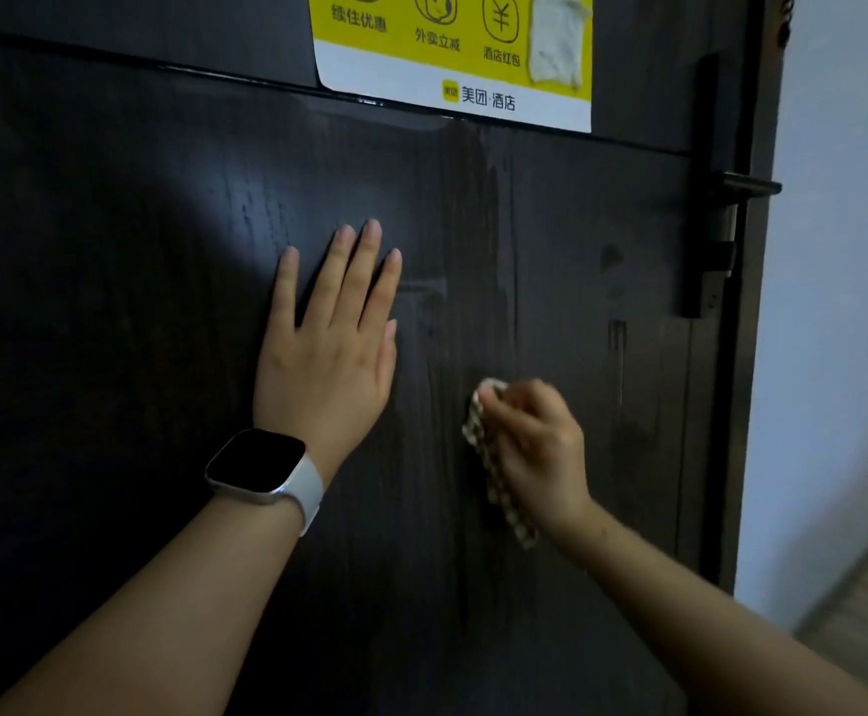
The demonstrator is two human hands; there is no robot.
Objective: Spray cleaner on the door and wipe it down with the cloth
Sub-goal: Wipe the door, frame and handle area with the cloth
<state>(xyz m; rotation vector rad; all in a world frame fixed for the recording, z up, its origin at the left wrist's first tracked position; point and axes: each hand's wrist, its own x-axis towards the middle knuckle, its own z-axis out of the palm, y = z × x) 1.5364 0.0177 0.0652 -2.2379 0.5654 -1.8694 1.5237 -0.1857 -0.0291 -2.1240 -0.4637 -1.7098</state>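
A dark wooden door [137, 250] fills the view, with wet streaks down its middle. My left hand [328, 343] lies flat on the door with straight fingers; a white smartwatch sits on that wrist. To its right and a little lower, my right hand [530, 447] grips a checked cloth [494, 472] and holds it against the door. The cloth hangs down below the fist. No spray bottle is in view.
A yellow and white poster [452, 49] is stuck to the door at the top. A dark lever handle [747, 186] and lock plate sit on the door's right edge. Beyond it are a pale wall [835, 302] and a strip of wooden floor [866, 602].
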